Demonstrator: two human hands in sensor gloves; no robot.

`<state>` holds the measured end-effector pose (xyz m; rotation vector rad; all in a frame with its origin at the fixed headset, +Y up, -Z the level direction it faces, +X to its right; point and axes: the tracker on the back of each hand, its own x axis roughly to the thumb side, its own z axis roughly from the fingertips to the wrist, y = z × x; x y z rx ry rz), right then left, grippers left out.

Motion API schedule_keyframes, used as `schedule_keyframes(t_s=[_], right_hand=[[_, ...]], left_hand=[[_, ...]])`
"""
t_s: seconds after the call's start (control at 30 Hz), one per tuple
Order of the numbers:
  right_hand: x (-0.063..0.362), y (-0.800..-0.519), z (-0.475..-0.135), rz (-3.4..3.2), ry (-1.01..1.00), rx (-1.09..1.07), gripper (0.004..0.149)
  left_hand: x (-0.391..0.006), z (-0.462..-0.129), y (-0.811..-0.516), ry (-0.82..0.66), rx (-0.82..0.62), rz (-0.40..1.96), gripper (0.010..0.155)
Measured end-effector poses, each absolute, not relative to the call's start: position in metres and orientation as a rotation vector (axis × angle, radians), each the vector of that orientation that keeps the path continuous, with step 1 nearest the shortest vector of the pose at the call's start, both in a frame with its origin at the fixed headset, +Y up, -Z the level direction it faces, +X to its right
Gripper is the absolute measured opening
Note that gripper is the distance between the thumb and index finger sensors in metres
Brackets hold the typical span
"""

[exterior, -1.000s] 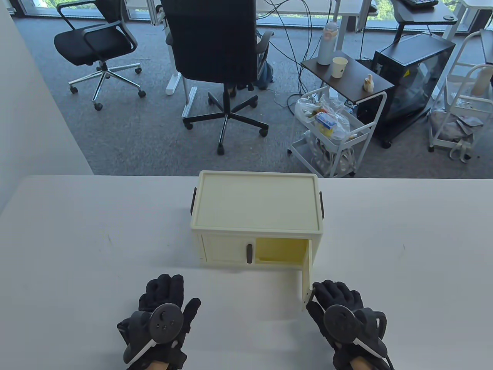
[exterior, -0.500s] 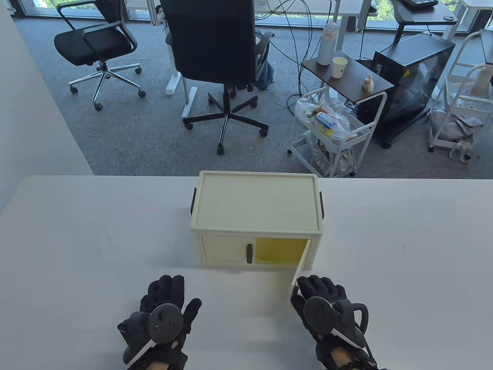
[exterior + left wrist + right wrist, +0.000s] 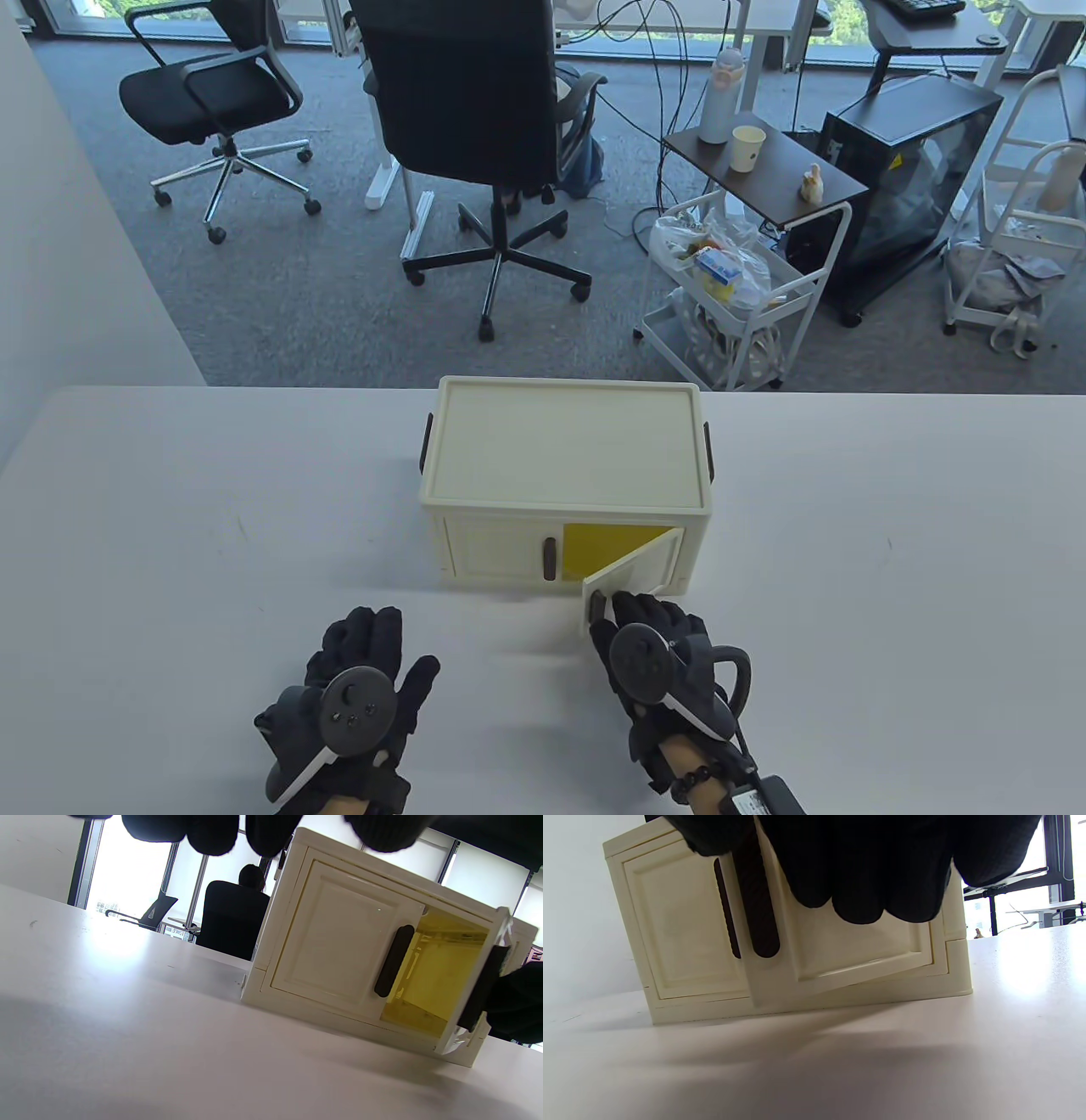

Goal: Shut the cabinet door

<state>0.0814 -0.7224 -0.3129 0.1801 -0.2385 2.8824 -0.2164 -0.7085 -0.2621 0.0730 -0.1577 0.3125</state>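
Observation:
A small cream cabinet [image 3: 567, 450] stands mid-table, with two front doors and dark handles. Its left door [image 3: 496, 550] is shut. Its right door [image 3: 632, 570] is partly open, swung about halfway in, and the yellow inside [image 3: 607, 539] shows behind it. My right hand [image 3: 649, 645] presses its fingers against the outer face of that door near its dark handle [image 3: 757, 912]. In the right wrist view the fingers [image 3: 861, 866] lie flat on the door [image 3: 857, 942]. My left hand [image 3: 365, 679] rests flat on the table in front of the cabinet, holding nothing.
The white table [image 3: 170, 526] spreads wide on both sides of the cabinet. Beyond its far edge are office chairs [image 3: 475, 127], a white cart [image 3: 738, 280] and a side table [image 3: 764, 165] on the floor.
My right hand has moved left and toward the cabinet, pushing the right door from wide open to about half shut. The left hand has stayed put.

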Motion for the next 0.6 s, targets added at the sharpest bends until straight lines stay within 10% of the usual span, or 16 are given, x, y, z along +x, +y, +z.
schedule_keyframes(t_s=[0.6], right_hand=[[0.054, -0.724, -0.347, 2.819, -0.207, 0.102, 0.062]], left_hand=[[-0.22, -0.265, -0.709, -0.141, 0.051, 0.353, 0.075]])
